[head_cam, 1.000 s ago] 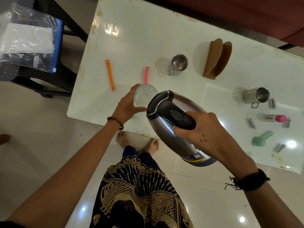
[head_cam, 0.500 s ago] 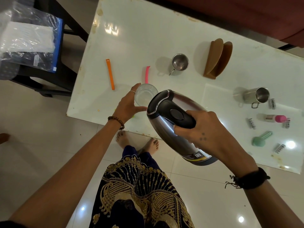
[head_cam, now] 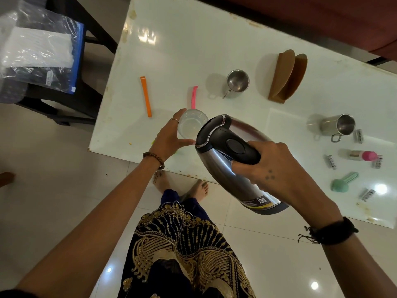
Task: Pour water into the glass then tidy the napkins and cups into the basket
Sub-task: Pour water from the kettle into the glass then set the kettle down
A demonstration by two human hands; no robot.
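Observation:
A clear glass (head_cam: 191, 123) stands near the front edge of the white table (head_cam: 193, 39), and my left hand (head_cam: 169, 136) wraps around its left side. My right hand (head_cam: 272, 171) grips the black handle of a steel electric kettle (head_cam: 217, 160), which is tilted with its black lid end toward the glass rim. Whether water flows is hidden by the kettle. A steel cup (head_cam: 237, 81) stands upright behind the glass. Another steel cup (head_cam: 339, 125) lies on its side to the right. No basket or napkins are in view.
A brown wooden napkin holder (head_cam: 286, 76) stands at the back. An orange strip (head_cam: 146, 96) and a pink strip (head_cam: 194, 96) lie left of centre. A pink-capped bottle (head_cam: 363, 155), a green scoop (head_cam: 343, 182) and several small packets lie at the right. A dark chair with bagged items (head_cam: 38, 52) stands at left.
Both hands hold almost still. The kettle has stayed tilted at the glass, shifting only slightly.

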